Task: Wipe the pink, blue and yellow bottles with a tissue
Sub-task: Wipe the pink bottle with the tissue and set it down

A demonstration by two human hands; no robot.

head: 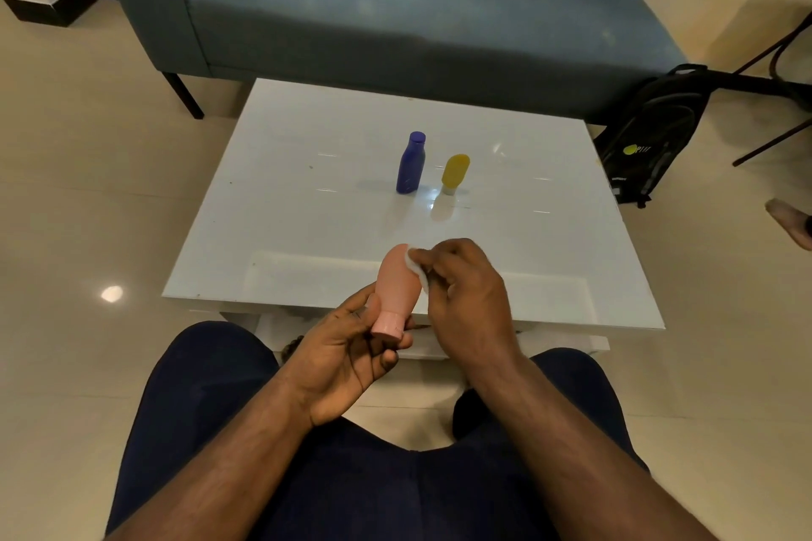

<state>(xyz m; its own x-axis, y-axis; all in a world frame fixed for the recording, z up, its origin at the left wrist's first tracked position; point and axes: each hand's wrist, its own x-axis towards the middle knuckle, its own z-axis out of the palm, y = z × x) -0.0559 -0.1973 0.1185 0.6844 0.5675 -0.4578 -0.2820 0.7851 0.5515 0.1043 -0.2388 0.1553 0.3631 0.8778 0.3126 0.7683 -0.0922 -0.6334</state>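
Note:
My left hand (347, 347) grips the pink bottle (395, 286) by its cap end, holding it over the near edge of the white table (307, 136) with the rounded bottom pointing away from me. My right hand (461, 294) pinches a white tissue (417, 266) and presses it against the right side of the pink bottle. The blue bottle (411, 163) stands upright near the table's middle. Just right of it the yellow bottle (454, 174) stands on its white cap.
A blue-grey sofa (395, 13) runs behind the table. A black backpack (650, 136) leans on the floor at the right, beside dark chair legs (773, 57). Someone's foot (791, 222) shows at the right edge. My knees sit just under the table's near edge.

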